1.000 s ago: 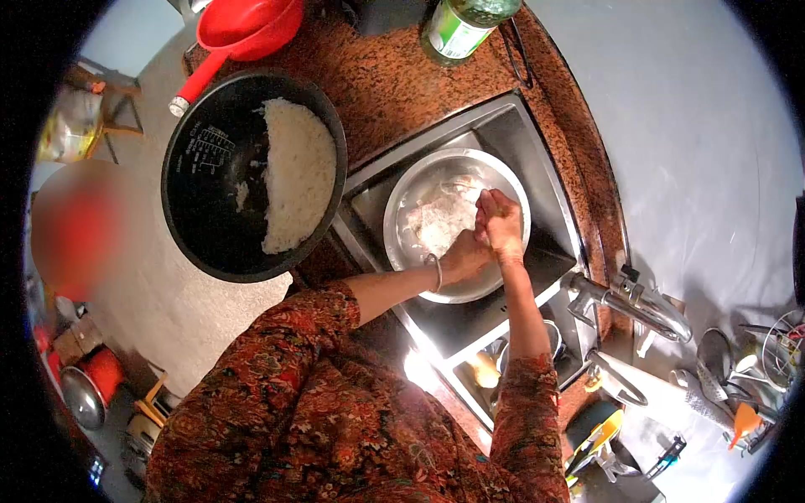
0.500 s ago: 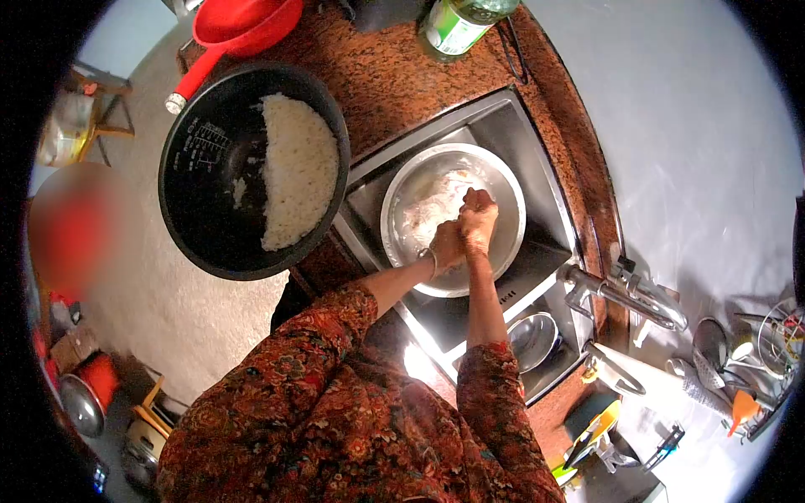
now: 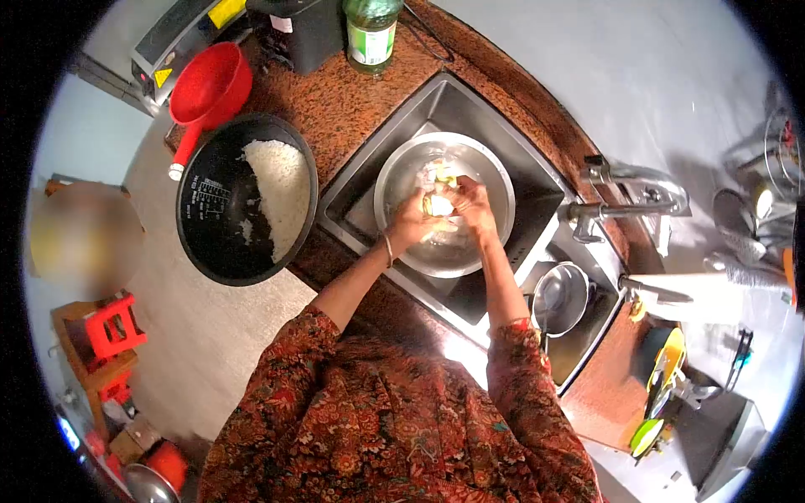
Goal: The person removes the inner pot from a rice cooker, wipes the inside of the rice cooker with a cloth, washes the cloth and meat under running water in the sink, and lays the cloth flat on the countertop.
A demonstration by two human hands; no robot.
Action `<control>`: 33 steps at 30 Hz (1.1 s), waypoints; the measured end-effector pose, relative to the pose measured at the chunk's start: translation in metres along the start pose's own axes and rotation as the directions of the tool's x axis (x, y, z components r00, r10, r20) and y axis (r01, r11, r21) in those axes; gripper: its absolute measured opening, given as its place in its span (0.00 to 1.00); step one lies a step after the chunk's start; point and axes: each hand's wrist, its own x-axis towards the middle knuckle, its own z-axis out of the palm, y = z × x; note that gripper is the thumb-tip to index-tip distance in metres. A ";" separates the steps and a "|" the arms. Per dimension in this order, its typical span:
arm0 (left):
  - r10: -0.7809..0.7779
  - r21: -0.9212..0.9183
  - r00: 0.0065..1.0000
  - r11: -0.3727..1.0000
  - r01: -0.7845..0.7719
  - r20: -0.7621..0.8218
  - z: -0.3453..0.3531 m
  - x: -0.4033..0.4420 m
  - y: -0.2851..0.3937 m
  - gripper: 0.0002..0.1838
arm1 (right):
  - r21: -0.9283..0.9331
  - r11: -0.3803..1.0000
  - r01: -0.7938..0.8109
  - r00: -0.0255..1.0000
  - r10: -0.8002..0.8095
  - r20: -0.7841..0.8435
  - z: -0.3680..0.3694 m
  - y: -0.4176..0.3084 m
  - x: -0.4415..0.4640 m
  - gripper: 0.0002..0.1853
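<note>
A round metal basin (image 3: 490,243) sits in the larger sink compartment with water and pale pieces of food (image 3: 436,172) in it. My left hand (image 3: 409,220), with a bracelet at the wrist, is curled over the basin around a pale, shiny piece. My right hand (image 3: 472,205) closes on the same pale piece (image 3: 438,204) from the other side. What the piece is cannot be made out. Left of the sink, a black pot (image 3: 210,226) holds white rice (image 3: 283,189) along its right side.
A red ladle (image 3: 210,88) and a green-labelled jar (image 3: 371,42) stand behind the pot and sink. The faucet (image 3: 599,210) reaches over the sink's right edge. A metal pan (image 3: 560,295) lies in the smaller compartment. Utensils (image 3: 667,377) stand at the lower right.
The view has shifted and turned. My hands were pressed together over the basin; now they are a little apart, with a pale piece showing between them.
</note>
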 end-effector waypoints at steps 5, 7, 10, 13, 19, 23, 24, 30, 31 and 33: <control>-0.485 -0.405 0.860 0.762 0.505 0.159 -0.021 -0.018 0.068 0.15 | 0.746 0.666 0.003 0.999 -0.040 0.032 -0.011 -0.001 -0.018 0.11; -0.478 -0.719 0.870 0.563 0.408 0.120 -0.021 -0.023 0.069 0.15 | 0.737 0.674 0.050 0.997 -0.074 0.000 -0.010 -0.004 -0.032 0.11; -0.384 -0.704 0.921 0.673 0.228 -0.069 -0.021 -0.024 0.056 0.17 | 0.633 0.768 0.098 0.995 -0.068 -0.072 -0.013 0.007 -0.048 0.09; -0.188 -0.419 0.952 0.905 0.073 -0.241 -0.016 -0.028 0.090 0.18 | 0.515 0.855 0.050 0.993 0.014 -0.120 -0.010 -0.012 -0.064 0.11; -0.170 -0.577 0.970 0.816 0.040 -0.174 -0.001 -0.030 0.120 0.16 | 0.338 0.941 -0.014 0.998 -0.008 0.063 0.019 -0.043 -0.067 0.21; -0.088 -0.358 0.984 0.933 0.027 -0.155 -0.006 -0.034 0.132 0.19 | 0.425 0.885 0.190 0.969 -0.239 0.066 0.022 -0.054 -0.077 0.20; -0.075 -0.269 0.986 0.963 0.033 -0.150 -0.004 -0.035 0.138 0.19 | 0.373 0.905 0.203 0.966 -0.248 0.076 0.023 -0.055 -0.079 0.19; -0.077 -0.381 0.993 0.924 0.037 -0.090 -0.008 -0.027 0.134 0.18 | 0.186 0.950 0.252 0.961 -0.268 0.070 0.018 -0.039 -0.074 0.13; -0.034 -0.392 0.992 0.920 -0.017 -0.122 -0.008 -0.027 0.143 0.18 | 0.267 0.918 0.292 0.951 -0.309 0.023 0.013 -0.041 -0.076 0.12; -0.032 -0.440 0.993 0.898 -0.023 -0.117 -0.014 -0.024 0.152 0.18 | 0.315 0.899 0.306 0.951 -0.301 -0.065 0.002 -0.046 -0.083 0.16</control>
